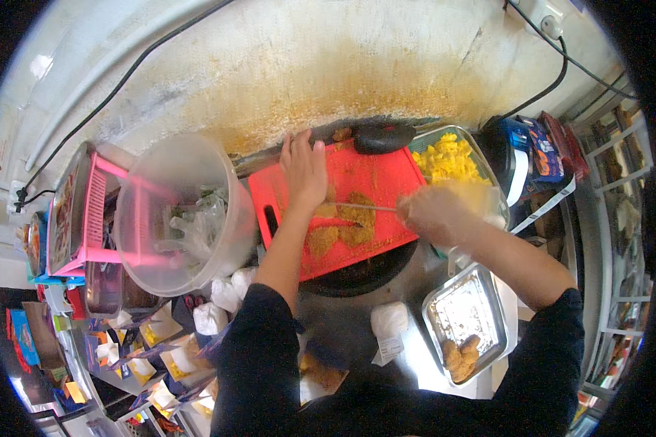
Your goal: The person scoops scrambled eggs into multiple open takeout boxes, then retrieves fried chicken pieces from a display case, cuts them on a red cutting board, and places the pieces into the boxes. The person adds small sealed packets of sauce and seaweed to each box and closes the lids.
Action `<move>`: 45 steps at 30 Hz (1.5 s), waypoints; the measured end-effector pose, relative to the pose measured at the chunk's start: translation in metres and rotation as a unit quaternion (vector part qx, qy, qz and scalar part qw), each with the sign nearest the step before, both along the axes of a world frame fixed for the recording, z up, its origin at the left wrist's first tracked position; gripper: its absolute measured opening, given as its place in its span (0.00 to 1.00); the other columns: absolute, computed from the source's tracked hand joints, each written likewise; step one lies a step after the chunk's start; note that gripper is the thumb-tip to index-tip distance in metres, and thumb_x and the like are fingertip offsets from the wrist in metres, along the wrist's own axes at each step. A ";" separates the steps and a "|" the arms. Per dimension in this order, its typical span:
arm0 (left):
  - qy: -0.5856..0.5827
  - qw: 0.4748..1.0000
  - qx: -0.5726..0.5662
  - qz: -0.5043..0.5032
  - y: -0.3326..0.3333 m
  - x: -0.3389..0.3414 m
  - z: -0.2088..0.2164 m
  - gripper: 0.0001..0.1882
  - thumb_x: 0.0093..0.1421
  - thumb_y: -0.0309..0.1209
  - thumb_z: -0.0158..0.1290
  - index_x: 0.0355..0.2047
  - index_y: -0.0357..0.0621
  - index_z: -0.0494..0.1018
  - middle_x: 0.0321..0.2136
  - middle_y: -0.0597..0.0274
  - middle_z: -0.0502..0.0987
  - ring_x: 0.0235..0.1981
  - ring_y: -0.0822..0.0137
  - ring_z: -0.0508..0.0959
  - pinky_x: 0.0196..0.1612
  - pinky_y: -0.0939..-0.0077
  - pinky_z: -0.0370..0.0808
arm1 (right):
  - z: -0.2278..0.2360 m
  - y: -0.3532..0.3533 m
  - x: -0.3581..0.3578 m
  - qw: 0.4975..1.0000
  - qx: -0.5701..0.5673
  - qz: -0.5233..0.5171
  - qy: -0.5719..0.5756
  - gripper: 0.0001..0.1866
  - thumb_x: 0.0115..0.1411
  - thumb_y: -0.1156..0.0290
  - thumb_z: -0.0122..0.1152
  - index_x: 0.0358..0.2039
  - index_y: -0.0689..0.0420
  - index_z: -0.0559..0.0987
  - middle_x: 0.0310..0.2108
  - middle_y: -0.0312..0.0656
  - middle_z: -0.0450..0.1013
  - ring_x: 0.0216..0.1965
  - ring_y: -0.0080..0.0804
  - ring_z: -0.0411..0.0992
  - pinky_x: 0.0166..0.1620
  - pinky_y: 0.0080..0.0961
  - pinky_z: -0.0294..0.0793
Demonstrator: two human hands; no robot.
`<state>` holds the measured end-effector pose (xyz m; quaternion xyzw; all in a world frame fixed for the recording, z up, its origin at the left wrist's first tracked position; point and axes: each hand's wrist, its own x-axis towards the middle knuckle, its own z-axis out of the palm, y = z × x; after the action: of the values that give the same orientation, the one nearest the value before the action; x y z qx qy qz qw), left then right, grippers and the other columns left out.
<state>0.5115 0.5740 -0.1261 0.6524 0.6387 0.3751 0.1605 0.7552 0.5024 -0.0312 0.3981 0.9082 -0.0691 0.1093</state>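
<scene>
On a red cutting board (399,179) lie several flat, golden-brown breaded pieces (358,231), which look cut apart. My right hand (436,215), smeared by motion, is closed at the right side of the board. From it a knife (364,207) reaches left, its thin blade across the breaded pieces. My left hand (304,169) rests on the board's upper left part, fingers stretched out, with nothing held in it. Crumbs are scattered over the board. A dark oval object (383,139) sits at the board's far edge.
Right of the board stands a glass dish with yellow chunks (452,162). Nearer me, a metal tray (490,306) holds breaded pieces (461,357). A clear plastic tub (237,218) with bags stands left, beside a pink rack (95,211). Several filled boxes (175,357) lie lower left.
</scene>
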 end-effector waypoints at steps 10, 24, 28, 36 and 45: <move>0.110 0.993 0.033 0.036 0.004 -0.002 0.008 0.24 0.67 0.42 0.39 0.58 0.41 0.61 0.57 0.48 0.64 0.63 0.45 0.56 0.65 0.47 0.47 | -0.041 0.002 -0.002 0.997 -0.043 -0.024 0.063 0.15 0.61 0.58 0.53 0.26 0.57 0.75 0.21 0.51 0.75 0.25 0.49 0.76 0.29 0.46 0.74; 0.058 0.995 0.060 0.055 0.021 0.006 -0.018 0.17 0.64 0.44 0.46 0.38 0.40 0.67 0.39 0.51 0.69 0.43 0.49 0.67 0.47 0.52 0.61 | -0.052 0.021 -0.006 0.999 -0.006 -0.050 -0.002 0.10 0.59 0.65 0.51 0.28 0.55 0.78 0.24 0.48 0.77 0.26 0.46 0.78 0.28 0.44 0.77; 0.036 0.992 0.039 0.118 0.010 -0.009 0.030 0.19 0.65 0.45 0.45 0.38 0.40 0.69 0.41 0.50 0.71 0.45 0.48 0.67 0.49 0.50 0.61 | -0.023 0.003 -0.004 0.996 0.059 -0.024 0.062 0.10 0.58 0.63 0.51 0.28 0.54 0.77 0.23 0.48 0.77 0.26 0.48 0.78 0.28 0.45 0.76; 0.050 0.985 -0.053 0.158 -0.073 -0.005 -0.010 0.23 0.65 0.45 0.43 0.48 0.36 0.67 0.47 0.41 0.68 0.53 0.42 0.64 0.57 0.47 0.57 | -0.006 -0.023 0.000 0.998 -0.025 0.047 -0.038 0.09 0.56 0.63 0.54 0.27 0.53 0.78 0.22 0.47 0.76 0.26 0.46 0.78 0.27 0.45 0.75; 0.125 0.982 0.100 0.102 -0.065 -0.013 0.010 0.22 0.65 0.41 0.45 0.49 0.33 0.66 0.50 0.41 0.68 0.56 0.44 0.64 0.60 0.50 0.57 | -0.050 -0.024 0.004 0.996 -0.068 -0.029 0.042 0.14 0.61 0.57 0.51 0.29 0.51 0.80 0.23 0.44 0.77 0.26 0.47 0.77 0.30 0.44 0.77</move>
<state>0.4989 0.5092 -0.1161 0.6386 0.6762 0.3665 -0.0259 0.7594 0.4786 -0.0808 0.4123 0.8935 -0.1504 0.0954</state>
